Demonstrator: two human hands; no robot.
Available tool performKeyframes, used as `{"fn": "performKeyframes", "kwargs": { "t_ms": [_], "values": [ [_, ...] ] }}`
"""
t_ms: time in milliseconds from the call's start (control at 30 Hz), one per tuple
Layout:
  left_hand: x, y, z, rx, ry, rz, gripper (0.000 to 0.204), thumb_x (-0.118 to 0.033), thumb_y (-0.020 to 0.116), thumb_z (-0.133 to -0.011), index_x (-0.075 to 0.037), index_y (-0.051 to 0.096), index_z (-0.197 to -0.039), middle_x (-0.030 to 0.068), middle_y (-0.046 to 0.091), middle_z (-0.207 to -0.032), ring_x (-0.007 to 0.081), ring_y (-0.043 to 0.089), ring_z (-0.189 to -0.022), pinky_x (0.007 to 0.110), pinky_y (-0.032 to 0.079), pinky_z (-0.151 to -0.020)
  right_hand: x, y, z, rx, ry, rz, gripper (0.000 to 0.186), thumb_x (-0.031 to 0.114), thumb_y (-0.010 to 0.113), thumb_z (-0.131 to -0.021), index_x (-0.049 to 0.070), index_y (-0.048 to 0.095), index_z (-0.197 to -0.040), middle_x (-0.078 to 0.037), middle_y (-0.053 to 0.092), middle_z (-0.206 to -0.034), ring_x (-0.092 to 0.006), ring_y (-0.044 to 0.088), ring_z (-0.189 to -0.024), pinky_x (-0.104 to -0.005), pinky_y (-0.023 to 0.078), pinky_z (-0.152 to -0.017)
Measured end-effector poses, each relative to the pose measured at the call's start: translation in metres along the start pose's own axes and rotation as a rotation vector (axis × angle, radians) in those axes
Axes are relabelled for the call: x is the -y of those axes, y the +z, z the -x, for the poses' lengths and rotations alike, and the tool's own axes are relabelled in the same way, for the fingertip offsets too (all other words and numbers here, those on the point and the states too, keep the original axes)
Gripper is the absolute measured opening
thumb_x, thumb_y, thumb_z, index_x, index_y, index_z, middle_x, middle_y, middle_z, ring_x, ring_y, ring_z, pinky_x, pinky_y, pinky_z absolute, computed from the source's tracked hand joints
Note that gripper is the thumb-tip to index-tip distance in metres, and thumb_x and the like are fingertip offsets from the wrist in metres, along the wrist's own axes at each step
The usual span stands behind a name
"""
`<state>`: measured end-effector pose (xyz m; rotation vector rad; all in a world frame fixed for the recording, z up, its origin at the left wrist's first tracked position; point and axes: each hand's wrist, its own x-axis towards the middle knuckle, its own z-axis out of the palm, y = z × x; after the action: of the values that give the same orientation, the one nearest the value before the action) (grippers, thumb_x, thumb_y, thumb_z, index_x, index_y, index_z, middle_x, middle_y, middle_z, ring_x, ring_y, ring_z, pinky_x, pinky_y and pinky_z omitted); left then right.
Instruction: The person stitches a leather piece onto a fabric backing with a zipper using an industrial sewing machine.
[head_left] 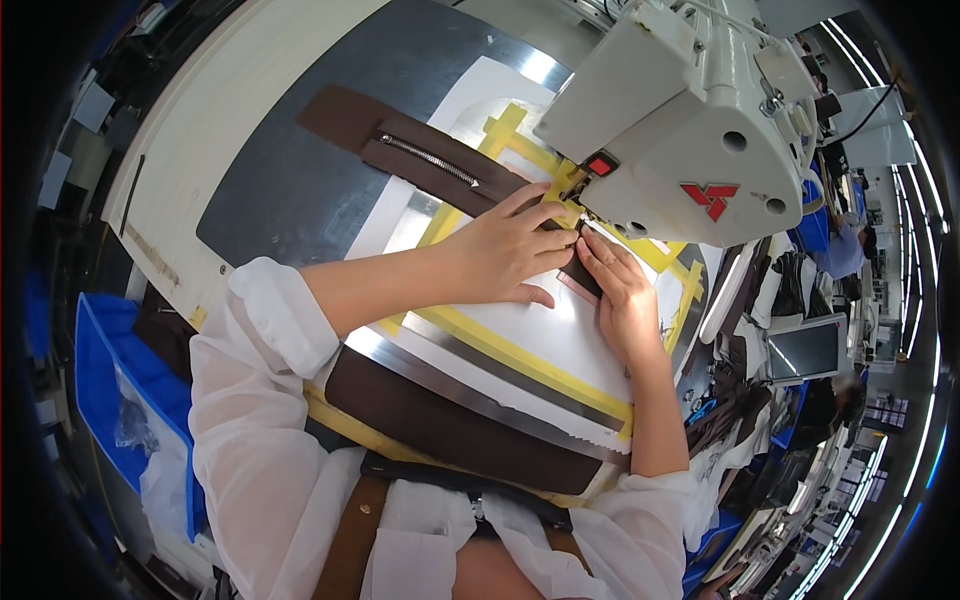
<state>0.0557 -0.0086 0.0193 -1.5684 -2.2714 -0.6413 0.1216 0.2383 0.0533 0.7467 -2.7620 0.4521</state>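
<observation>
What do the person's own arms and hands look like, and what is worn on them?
The left sleeve and right sleeve are white, thin, loose and slightly see-through, with the left one gathered in folds near the elbow. Both forearms are bare below them. The left hand and right hand wear no gloves; no watch is visible.

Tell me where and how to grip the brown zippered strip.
Probably pinch the brown zippered strip across its left end, coming from the left: that end lies uncovered on the dark plate, while its other end runs under the left hand.
</observation>
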Motion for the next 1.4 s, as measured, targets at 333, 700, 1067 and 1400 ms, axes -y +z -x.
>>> {"fn": "performKeyframes", "kwargs": {
  "t_ms": [333,700,1067,1400],
  "values": [
    [-0.003,-0.014,-0.002,0.053,-0.002,0.009,0.05,-0.053,0.08,-0.082,-0.018,0.074,-0.117,0.0092,0.059,-0.136,0.0315,0.044,-0.144,0.059,0.025,-0.129,0.0,-0.004,0.001,0.023,-0.003,0.002,0.051,-0.004,0.065,-0.085,0.011,0.075,-0.133,-0.012,0.069,-0.143,-0.0309,0.067,-0.128,-0.041,0.057,-0.106],
    [0.008,-0.004,0.001,0.021,-0.041,0.177,0.05,-0.055,0.074,-0.09,-0.017,0.073,-0.123,0.0051,0.059,-0.145,0.0308,0.042,-0.147,0.059,0.023,-0.129,-0.003,-0.008,0.003,0.052,-0.033,-0.036,0.04,0.011,0.071,-0.092,0.015,0.077,-0.131,-0.014,0.068,-0.143,-0.0339,0.066,-0.131,-0.0498,0.052,-0.112],
    [0.0,0.002,-0.002,0.051,-0.056,0.061,0.065,-0.057,0.074,-0.09,-0.008,0.067,-0.132,0.0036,0.058,-0.154,0.0312,0.043,-0.147,0.06,0.021,-0.13,-0.008,-0.009,0.006,0.082,-0.005,-0.086,0.045,-0.004,0.063,-0.089,0.011,0.076,-0.13,-0.013,0.068,-0.143,-0.035,0.065,-0.132,-0.0514,0.05,-0.115],
    [-0.003,-0.005,-0.006,0.081,-0.035,0.033,0.07,-0.061,0.073,-0.088,-0.006,0.068,-0.131,0.005,0.061,-0.144,0.0298,0.046,-0.14,0.058,0.023,-0.129,0.0,0.0,-0.003,-0.071,0.028,-0.148,0.05,-0.016,0.059,-0.076,-0.002,0.072,-0.122,-0.016,0.073,-0.131,-0.0368,0.068,-0.12,-0.0463,0.055,-0.107]
  ]
}}
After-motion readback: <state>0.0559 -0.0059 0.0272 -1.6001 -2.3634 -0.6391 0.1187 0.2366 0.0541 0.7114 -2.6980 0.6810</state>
